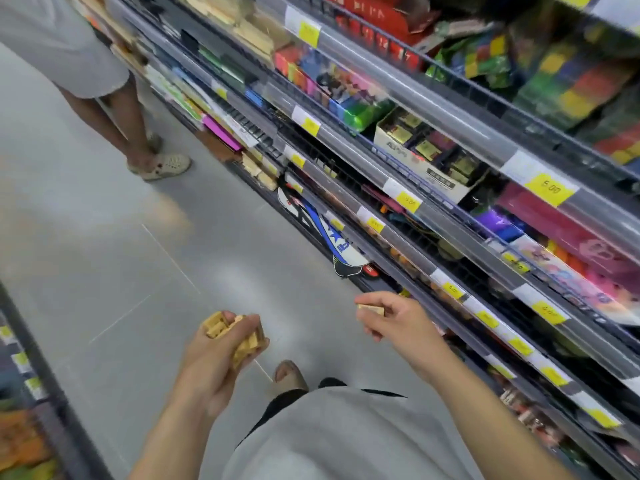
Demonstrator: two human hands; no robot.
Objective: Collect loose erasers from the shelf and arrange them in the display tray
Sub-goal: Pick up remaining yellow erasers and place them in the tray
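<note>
My left hand [214, 344] cups small tan block erasers [239, 336]; my right hand [391, 320], nearer the grey metal shelf [450, 244], pinches one tan eraser [371, 310] flat.

A yellow price tag [549, 189] on the clear shelf-edge strip [450, 123] reads "5.00". The smaller yellow tags lower along the shelf rails are too blurred to read.

A shop aisle: tiered shelves [433, 140] of packaged stationery carry yellow price tags [549, 190] along their edges.
</note>
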